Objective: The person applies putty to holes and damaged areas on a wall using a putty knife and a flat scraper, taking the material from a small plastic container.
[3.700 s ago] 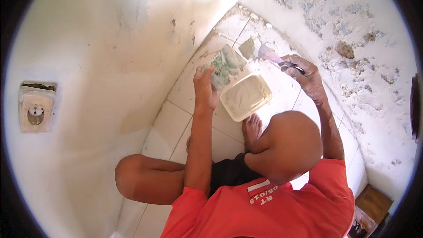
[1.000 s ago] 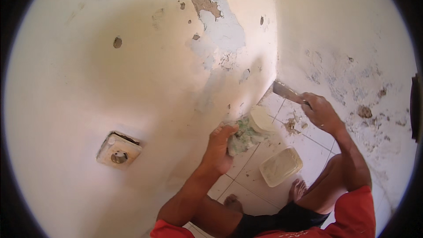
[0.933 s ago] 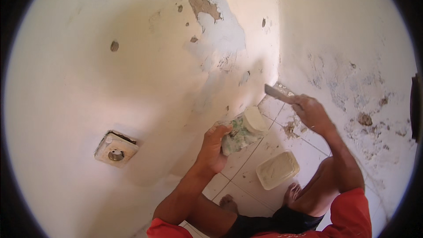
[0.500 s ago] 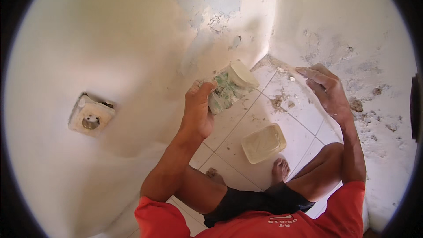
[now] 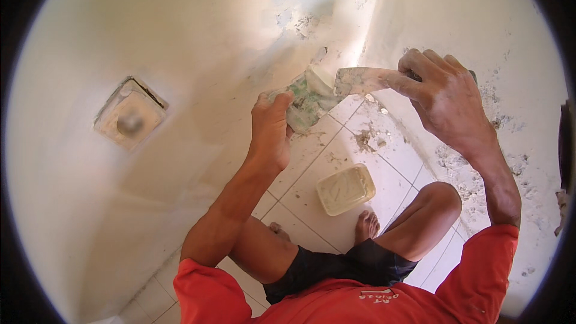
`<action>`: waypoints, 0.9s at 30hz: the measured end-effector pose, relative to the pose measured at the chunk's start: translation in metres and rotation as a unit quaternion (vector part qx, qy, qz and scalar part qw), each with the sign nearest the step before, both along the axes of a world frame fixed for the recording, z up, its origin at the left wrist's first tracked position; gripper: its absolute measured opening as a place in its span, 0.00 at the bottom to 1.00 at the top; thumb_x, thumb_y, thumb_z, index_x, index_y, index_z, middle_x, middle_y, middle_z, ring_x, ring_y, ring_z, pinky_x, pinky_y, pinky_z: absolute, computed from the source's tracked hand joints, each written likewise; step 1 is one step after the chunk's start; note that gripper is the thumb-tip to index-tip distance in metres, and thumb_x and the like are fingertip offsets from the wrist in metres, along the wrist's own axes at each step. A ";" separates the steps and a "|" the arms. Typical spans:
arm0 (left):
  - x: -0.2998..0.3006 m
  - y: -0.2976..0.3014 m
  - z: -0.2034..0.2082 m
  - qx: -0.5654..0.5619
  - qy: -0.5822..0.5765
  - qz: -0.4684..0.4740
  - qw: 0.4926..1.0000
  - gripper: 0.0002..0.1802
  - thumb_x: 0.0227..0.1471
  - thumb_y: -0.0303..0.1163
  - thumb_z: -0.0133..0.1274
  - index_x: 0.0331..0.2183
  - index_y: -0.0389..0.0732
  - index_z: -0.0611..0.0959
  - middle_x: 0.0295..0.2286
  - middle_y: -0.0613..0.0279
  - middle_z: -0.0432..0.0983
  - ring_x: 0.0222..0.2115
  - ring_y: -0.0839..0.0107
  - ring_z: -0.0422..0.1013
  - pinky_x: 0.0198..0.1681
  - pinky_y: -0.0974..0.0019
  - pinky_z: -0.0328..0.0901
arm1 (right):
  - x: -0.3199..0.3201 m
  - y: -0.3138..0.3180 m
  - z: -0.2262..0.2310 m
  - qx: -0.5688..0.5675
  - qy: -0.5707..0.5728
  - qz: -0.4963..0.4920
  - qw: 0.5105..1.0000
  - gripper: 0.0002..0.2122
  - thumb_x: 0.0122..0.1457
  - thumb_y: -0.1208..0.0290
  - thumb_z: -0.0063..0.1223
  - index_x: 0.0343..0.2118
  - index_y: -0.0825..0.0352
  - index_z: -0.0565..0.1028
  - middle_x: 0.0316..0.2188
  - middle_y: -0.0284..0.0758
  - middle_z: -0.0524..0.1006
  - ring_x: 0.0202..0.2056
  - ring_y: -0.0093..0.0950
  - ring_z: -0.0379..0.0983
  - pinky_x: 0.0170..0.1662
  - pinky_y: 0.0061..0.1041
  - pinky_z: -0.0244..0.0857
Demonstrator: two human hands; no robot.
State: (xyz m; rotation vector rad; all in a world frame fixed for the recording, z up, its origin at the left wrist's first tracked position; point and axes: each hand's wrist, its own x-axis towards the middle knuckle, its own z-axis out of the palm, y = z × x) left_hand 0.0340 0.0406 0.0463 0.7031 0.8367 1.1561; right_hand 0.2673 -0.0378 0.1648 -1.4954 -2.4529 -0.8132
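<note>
My left hand (image 5: 271, 129) grips a flat piece smeared with white and green (image 5: 305, 108), its thumb on top. A pale lump of paste (image 5: 321, 79) sits at the far right end of that piece. My right hand (image 5: 447, 96) is closed around a putty knife (image 5: 363, 79) with a broad blade coated in whitish paste. The blade points left, and its tip is at the right edge of the paste; whether they touch I cannot tell. The knife's handle is mostly hidden under my fingers.
A cream plastic tub (image 5: 346, 189) with paste residue stands on the white tiled floor (image 5: 300, 216) before my feet. Crumbs (image 5: 366, 140) lie near the wall corner. A loose-looking socket (image 5: 129, 114) is in the left wall. The right wall (image 5: 510, 168) is pitted and flaking.
My right hand has come up and turned, and the putty knife's blade now shows beside the paste. My left hand stays nearly in place. The view has shifted slightly.
</note>
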 end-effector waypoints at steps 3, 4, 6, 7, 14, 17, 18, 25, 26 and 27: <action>0.002 -0.005 0.009 -0.008 0.012 0.013 1.000 0.12 0.54 0.29 0.52 0.40 0.38 0.71 0.37 0.62 0.71 0.38 0.72 0.72 0.42 0.66 0.70 | -0.006 0.001 0.003 0.010 -0.023 0.004 1.000 0.14 0.51 0.76 0.54 0.39 0.52 0.82 0.29 0.27 0.73 0.32 0.25 0.71 0.34 0.28 0.66; 0.004 -0.005 0.012 -0.015 0.021 0.025 0.999 0.12 0.54 0.30 0.52 0.40 0.38 0.71 0.37 0.62 0.71 0.38 0.73 0.71 0.43 0.65 0.70 | -0.006 0.001 0.005 0.011 -0.029 0.007 0.999 0.14 0.50 0.75 0.54 0.39 0.53 0.81 0.29 0.27 0.73 0.32 0.25 0.71 0.34 0.28 0.65; 0.003 -0.005 0.007 -0.008 0.005 0.018 1.000 0.12 0.54 0.30 0.52 0.40 0.38 0.72 0.37 0.62 0.72 0.39 0.72 0.72 0.44 0.65 0.69 | -0.007 0.002 0.001 0.011 -0.039 0.011 0.999 0.13 0.51 0.75 0.53 0.38 0.54 0.81 0.29 0.28 0.73 0.32 0.25 0.71 0.34 0.27 0.65; 0.002 -0.005 0.004 -0.005 -0.010 0.014 1.000 0.13 0.54 0.30 0.53 0.41 0.37 0.72 0.38 0.62 0.72 0.39 0.72 0.72 0.45 0.65 0.69 | -0.007 0.003 -0.001 0.008 -0.047 0.018 0.999 0.12 0.51 0.75 0.53 0.38 0.55 0.81 0.29 0.29 0.73 0.32 0.25 0.72 0.33 0.27 0.64; -0.004 0.003 -0.002 0.011 0.003 0.004 1.000 0.16 0.54 0.30 0.52 0.44 0.35 0.72 0.41 0.58 0.73 0.42 0.69 0.72 0.45 0.64 0.70 | -0.006 0.006 -0.004 0.029 -0.054 0.026 0.998 0.08 0.51 0.73 0.53 0.34 0.61 0.80 0.29 0.31 0.72 0.33 0.26 0.73 0.33 0.26 0.64; 0.002 0.006 -0.007 0.009 0.006 0.002 1.000 0.16 0.55 0.30 0.51 0.44 0.34 0.72 0.41 0.58 0.73 0.41 0.68 0.73 0.42 0.62 0.72 | -0.004 0.005 -0.003 0.014 -0.059 0.004 0.998 0.07 0.50 0.72 0.54 0.33 0.63 0.80 0.30 0.31 0.73 0.34 0.26 0.73 0.33 0.26 0.64; 0.003 0.006 -0.007 0.012 0.006 0.008 1.000 0.16 0.55 0.30 0.51 0.44 0.34 0.72 0.41 0.58 0.73 0.40 0.67 0.74 0.41 0.61 0.72 | -0.004 0.005 -0.004 0.012 -0.057 0.009 0.998 0.10 0.50 0.73 0.55 0.37 0.60 0.79 0.30 0.31 0.73 0.33 0.25 0.72 0.33 0.26 0.64; 0.010 0.008 -0.012 0.026 -0.001 -0.001 1.000 0.15 0.55 0.30 0.52 0.43 0.33 0.73 0.39 0.57 0.75 0.38 0.66 0.74 0.39 0.61 0.72 | -0.004 0.007 -0.009 0.000 -0.066 -0.003 0.998 0.10 0.49 0.70 0.57 0.35 0.60 0.79 0.32 0.29 0.73 0.35 0.23 0.72 0.34 0.24 0.64; 0.012 0.009 -0.012 0.025 0.005 -0.002 1.000 0.15 0.55 0.30 0.52 0.43 0.33 0.73 0.39 0.57 0.75 0.38 0.66 0.74 0.39 0.61 0.72 | -0.004 0.008 -0.009 0.000 -0.060 -0.005 0.998 0.10 0.49 0.70 0.57 0.35 0.60 0.79 0.32 0.29 0.73 0.35 0.23 0.72 0.34 0.24 0.64; 0.012 0.008 -0.012 0.029 0.004 0.000 1.000 0.14 0.55 0.31 0.52 0.42 0.34 0.74 0.39 0.56 0.75 0.38 0.67 0.74 0.39 0.61 0.72 | -0.005 0.008 -0.010 -0.009 -0.067 -0.012 0.998 0.09 0.48 0.70 0.58 0.34 0.60 0.79 0.33 0.29 0.73 0.36 0.24 0.72 0.35 0.24 0.64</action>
